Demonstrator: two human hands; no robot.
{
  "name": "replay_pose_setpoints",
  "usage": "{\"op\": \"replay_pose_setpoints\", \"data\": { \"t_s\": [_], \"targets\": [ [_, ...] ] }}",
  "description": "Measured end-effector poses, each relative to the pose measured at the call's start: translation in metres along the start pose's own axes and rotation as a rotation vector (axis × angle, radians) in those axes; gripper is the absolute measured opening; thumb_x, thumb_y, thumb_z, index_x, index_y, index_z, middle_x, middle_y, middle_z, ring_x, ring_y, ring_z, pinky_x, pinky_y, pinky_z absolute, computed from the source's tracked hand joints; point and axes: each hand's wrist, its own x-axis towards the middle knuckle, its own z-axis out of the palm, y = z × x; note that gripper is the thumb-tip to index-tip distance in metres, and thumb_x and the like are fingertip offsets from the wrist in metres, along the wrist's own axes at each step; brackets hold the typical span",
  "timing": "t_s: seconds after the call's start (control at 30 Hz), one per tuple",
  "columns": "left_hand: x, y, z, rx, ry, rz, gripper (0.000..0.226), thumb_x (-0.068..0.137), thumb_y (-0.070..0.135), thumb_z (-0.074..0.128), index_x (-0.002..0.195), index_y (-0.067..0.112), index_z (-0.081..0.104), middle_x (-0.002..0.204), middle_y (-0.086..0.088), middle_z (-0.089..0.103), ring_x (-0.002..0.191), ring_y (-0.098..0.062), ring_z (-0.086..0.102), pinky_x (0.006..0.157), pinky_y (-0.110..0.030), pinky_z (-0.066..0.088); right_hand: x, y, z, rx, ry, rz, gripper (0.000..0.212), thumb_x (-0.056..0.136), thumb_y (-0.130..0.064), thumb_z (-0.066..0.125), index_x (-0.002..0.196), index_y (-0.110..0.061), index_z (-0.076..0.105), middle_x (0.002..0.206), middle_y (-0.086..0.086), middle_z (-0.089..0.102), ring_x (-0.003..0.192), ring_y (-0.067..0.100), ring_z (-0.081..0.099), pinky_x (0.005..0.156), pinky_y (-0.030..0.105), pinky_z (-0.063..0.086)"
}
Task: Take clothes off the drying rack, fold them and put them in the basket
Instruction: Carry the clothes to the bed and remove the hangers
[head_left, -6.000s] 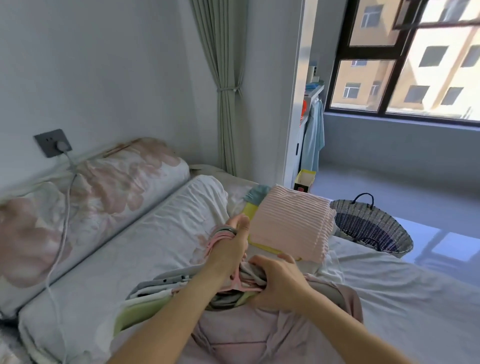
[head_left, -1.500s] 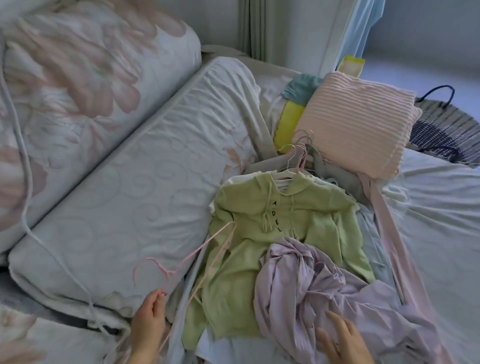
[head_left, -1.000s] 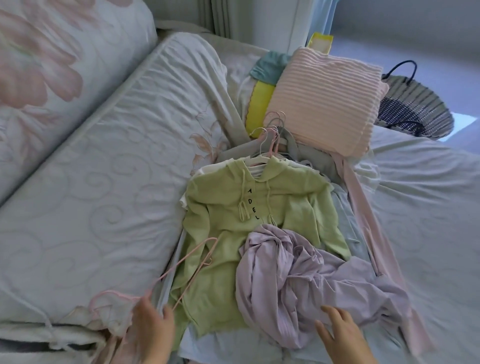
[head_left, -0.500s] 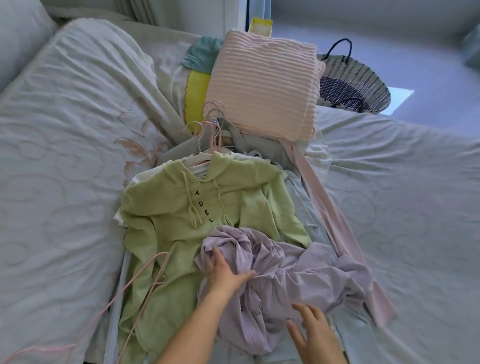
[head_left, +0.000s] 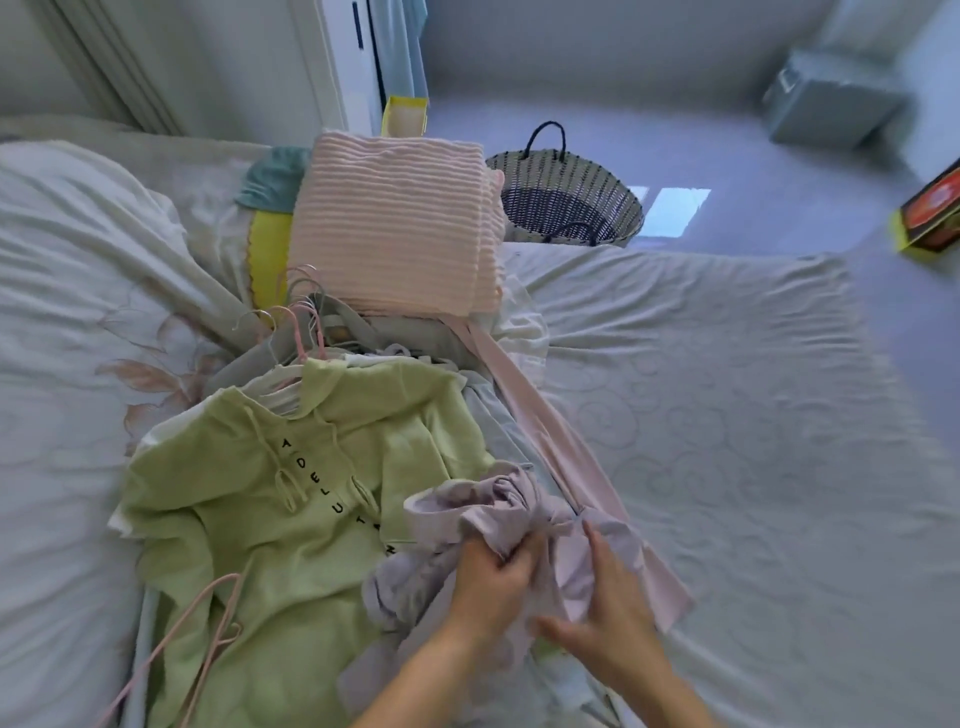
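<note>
A crumpled lilac garment (head_left: 498, 501) lies bunched on the bed, on top of a green hoodie (head_left: 270, 499) that is still on its hanger. My left hand (head_left: 491, 579) grips a fold of the lilac garment. Next to it, my right hand (head_left: 615, 618) holds the same cloth. A folded pink ribbed sweater (head_left: 395, 228) rests on a stack further up the bed. The woven basket (head_left: 621, 200) stands on the floor just beyond the bed's edge. A loose pink hanger (head_left: 197, 639) lies at the lower left.
Several hanger hooks (head_left: 296, 312) stick out above the hoodie's collar. A long pink strip of cloth (head_left: 550, 426) runs down the pile's right side. Bare quilted bedding (head_left: 753, 467) spreads to the right. A grey box (head_left: 826, 104) and a red box (head_left: 935, 213) sit on the floor.
My left hand let go of the pink hanger, which now lies on the hoodie, and moved onto the lilac garment. Both hands now gather it, uncovering more hoodie lettering. The view swung right.
</note>
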Motion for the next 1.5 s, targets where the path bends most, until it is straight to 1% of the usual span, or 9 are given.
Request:
{"op": "replay_pose_setpoints", "data": {
  "t_s": [0.2,0.27,0.33,0.43,0.57,0.87,1.03,1.23,1.5],
  "targets": [
    [-0.029,0.136,0.076,-0.177,-0.109,0.217,0.025,0.079,0.017,0.066,0.103,0.010,0.069,0.095,-0.002,0.074,0.097,-0.017,0.069,0.085,-0.027,0.055,0.017,-0.042,-0.063,0.161,0.218,-0.021,0.096,0.059,-0.066,0.045,0.147,-0.041,0.018,0.129,-0.016,0.054,0.117,0.009,0.055,0.113,0.050,0.023],
    [-0.023,0.172,0.086,-0.176,-0.115,0.292,0.018,0.083,0.014,0.067,0.100,0.012,0.067,0.097,-0.003,0.073,0.098,-0.019,0.068,0.084,-0.026,0.055,0.027,-0.057,-0.099,0.421,0.333,-0.082,0.061,0.078,-0.040,0.060,0.137,-0.035,0.042,0.104,-0.010,0.067,0.104,0.019,0.064,0.091,0.034,0.051],
    [-0.012,0.200,0.088,-0.181,-0.143,0.350,0.017,0.081,0.011,0.067,0.098,0.012,0.065,0.095,-0.004,0.071,0.092,-0.014,0.068,0.080,-0.024,0.056,0.040,-0.079,-0.139,0.643,0.424,-0.183,0.036,0.086,-0.008,0.060,0.117,-0.027,0.058,0.093,-0.017,0.064,0.101,0.018,0.064,0.069,0.010,0.049],
    [0.010,0.224,0.079,-0.123,-0.225,0.255,0.013,0.087,0.011,0.067,0.098,0.017,0.063,0.084,0.005,0.072,0.083,-0.009,0.068,0.066,-0.020,0.053,0.065,-0.116,-0.192,0.791,0.488,-0.332,0.035,0.085,0.003,0.056,0.105,-0.025,0.064,0.092,-0.016,0.066,0.087,0.000,0.063,0.070,0.011,0.049],
    [0.032,0.219,0.050,0.116,-0.238,0.063,0.033,0.072,0.040,0.067,0.103,0.027,0.064,0.095,0.005,0.069,0.095,-0.015,0.064,0.075,-0.028,0.045,0.106,-0.156,-0.235,0.844,0.555,-0.337,0.017,0.078,-0.007,0.057,0.086,-0.021,0.062,0.077,-0.010,0.062,0.074,0.008,0.056,0.063,0.018,0.044],
    [0.064,0.103,-0.051,0.431,0.258,-0.175,0.059,0.092,0.020,0.062,0.143,0.007,0.035,0.145,-0.015,0.038,0.133,-0.024,0.040,0.103,-0.030,0.035,0.173,-0.118,-0.166,0.175,0.127,0.054,0.087,0.077,-0.026,0.076,0.148,-0.017,0.026,0.146,0.017,0.036,0.133,0.035,0.036,0.103,0.040,0.035],
    [0.091,0.085,-0.123,0.562,0.397,-0.168,0.064,0.091,0.020,0.062,0.146,0.010,0.031,0.149,-0.012,0.036,0.137,-0.023,0.036,0.109,-0.034,0.035,0.166,-0.113,-0.096,0.057,-0.061,-0.030,0.097,0.072,-0.033,0.073,0.152,-0.024,0.018,0.136,0.017,0.043,0.123,0.030,0.044,0.092,0.039,0.040],
    [0.138,0.077,-0.190,0.753,0.418,-0.087,0.061,0.091,0.028,0.060,0.145,0.017,0.034,0.144,-0.007,0.042,0.128,-0.024,0.046,0.102,-0.040,0.043,0.177,-0.145,-0.029,-0.039,-0.097,-0.166,0.087,0.081,-0.038,0.072,0.150,-0.021,0.022,0.149,0.013,0.038,0.134,0.029,0.039,0.104,0.041,0.037],
    [0.201,0.050,-0.272,1.059,0.425,-0.032,0.060,0.092,0.037,0.059,0.144,0.019,0.037,0.143,-0.004,0.045,0.129,-0.023,0.044,0.105,-0.040,0.040,0.169,-0.136,0.021,0.081,-0.183,-0.177,0.084,0.077,-0.046,0.073,0.147,-0.038,0.027,0.121,0.004,0.056,0.099,0.016,0.064,0.087,0.037,0.053]
  ]
}}
